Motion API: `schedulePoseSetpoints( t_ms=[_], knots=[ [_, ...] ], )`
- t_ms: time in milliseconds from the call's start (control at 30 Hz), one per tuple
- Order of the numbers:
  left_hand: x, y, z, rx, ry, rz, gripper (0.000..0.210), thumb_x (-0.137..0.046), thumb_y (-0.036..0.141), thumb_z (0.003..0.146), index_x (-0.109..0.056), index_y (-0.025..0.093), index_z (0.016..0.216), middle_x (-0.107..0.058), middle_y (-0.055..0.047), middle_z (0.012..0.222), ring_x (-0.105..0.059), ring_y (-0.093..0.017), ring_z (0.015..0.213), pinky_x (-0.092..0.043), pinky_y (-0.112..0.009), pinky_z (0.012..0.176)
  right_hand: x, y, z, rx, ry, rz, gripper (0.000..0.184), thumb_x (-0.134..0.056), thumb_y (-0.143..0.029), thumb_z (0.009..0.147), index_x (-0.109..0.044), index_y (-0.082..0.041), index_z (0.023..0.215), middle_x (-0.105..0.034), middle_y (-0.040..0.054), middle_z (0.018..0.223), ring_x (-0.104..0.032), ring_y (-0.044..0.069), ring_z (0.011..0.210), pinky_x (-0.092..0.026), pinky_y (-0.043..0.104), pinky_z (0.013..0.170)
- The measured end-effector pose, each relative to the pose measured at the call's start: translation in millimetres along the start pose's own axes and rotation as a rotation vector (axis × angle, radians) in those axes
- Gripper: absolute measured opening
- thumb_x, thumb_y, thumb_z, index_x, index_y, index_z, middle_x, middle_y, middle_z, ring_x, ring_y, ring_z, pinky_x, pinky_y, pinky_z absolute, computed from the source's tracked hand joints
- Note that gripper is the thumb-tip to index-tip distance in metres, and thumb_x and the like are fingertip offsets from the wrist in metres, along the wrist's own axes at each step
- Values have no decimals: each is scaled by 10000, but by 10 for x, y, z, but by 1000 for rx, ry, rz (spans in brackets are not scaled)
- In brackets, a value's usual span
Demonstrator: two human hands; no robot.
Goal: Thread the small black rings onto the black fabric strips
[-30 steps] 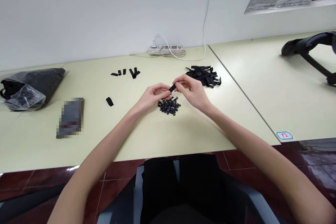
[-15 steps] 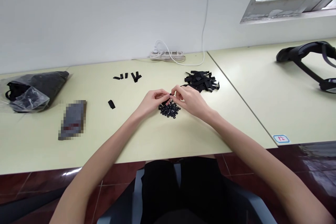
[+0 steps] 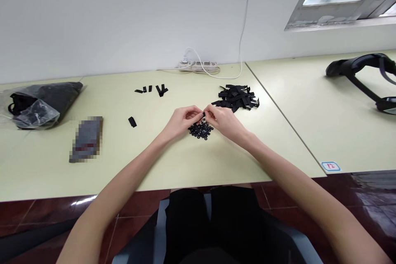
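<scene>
Closely held, between two bare hands, a short, narrow strip of black fabric (image 3: 203, 114), mostly hidden by the fingers, at the far edge of a loose heap of small, shiny black rings (image 3: 201, 130). Pinched one end with the left hand (image 3: 185, 119), thumb pressed against curled fingers. Pinched the other end with the right hand (image 3: 222, 119), thumb and forefinger drawn tight together, tips just beside the left thumb. Could not tell whether also gripping a ring.

Reached over the front edge of a pale yellow-green bench (image 3: 173, 169). Had a tangled pile of flat black fabric strips (image 3: 237, 96) just beyond the right hand. Saw one stubby black fabric piece (image 3: 132, 122) lying apart to the left, and farther back three tiny black scraps (image 3: 144, 89) near a few crossed black strips (image 3: 161, 90). Noticed at far left a clear plastic bag with black contents (image 3: 40, 113), near a pixelated dark grey flat object (image 3: 87, 138). Saw a white power strip (image 3: 199, 66) beside the wall.
</scene>
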State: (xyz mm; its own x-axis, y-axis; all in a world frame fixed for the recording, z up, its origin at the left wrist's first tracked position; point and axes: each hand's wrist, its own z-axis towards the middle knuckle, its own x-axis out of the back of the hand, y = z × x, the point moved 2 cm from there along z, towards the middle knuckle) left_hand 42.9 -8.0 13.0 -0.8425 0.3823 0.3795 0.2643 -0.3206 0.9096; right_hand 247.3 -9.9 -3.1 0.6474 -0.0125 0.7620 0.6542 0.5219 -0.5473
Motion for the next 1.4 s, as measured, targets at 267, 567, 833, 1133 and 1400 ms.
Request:
schedulePoseSetpoints(
  t_ms=[267,567,833,1133,1400],
  knots=[
    [25,-36,23,-9,-68,-79,397,-763,561,1064,-794,172,992,-766,-65,886,-686,-174,821,-529,-312,805,42,5,14,-51,-25,295,145,-586,-156,975,-578,-250,865,-745,-9,718,-644,167,660,-446,310,706],
    [23,-61,35,20,-105,-122,395,-792,562,1039,-820,171,999,-811,-93,944,-696,-182,823,-549,-339,837,48,18,21,-140,-67,453,116,-597,-231,888,-655,-233,788,-779,19,707,-654,178,654,-448,326,678],
    [52,-43,41,59,-126,-149,344,-781,527,1031,-787,183,1008,-748,-64,895,-670,-180,822,-509,-339,810,90,5,32,-161,-39,492,140,-581,-225,884,-597,-240,746,-717,-4,650,-612,155,639,-423,309,677],
    [181,-87,101,81,46,-64,244,-700,432,1015,-667,218,904,-627,-12,805,-584,-169,772,-499,-346,811,90,-55,-12,10,-199,212,225,-622,-353,1088,-646,-246,891,-685,-25,708,-556,155,648,-389,326,704],
    [180,-10,65,114,-76,-39,320,-653,489,1054,-660,224,875,-587,-17,792,-549,-182,761,-463,-355,782,127,-69,-21,207,200,56,57,-686,-297,1088,-685,-276,1141,-731,68,1082,-660,267,1009,-521,403,918]
  ],
)
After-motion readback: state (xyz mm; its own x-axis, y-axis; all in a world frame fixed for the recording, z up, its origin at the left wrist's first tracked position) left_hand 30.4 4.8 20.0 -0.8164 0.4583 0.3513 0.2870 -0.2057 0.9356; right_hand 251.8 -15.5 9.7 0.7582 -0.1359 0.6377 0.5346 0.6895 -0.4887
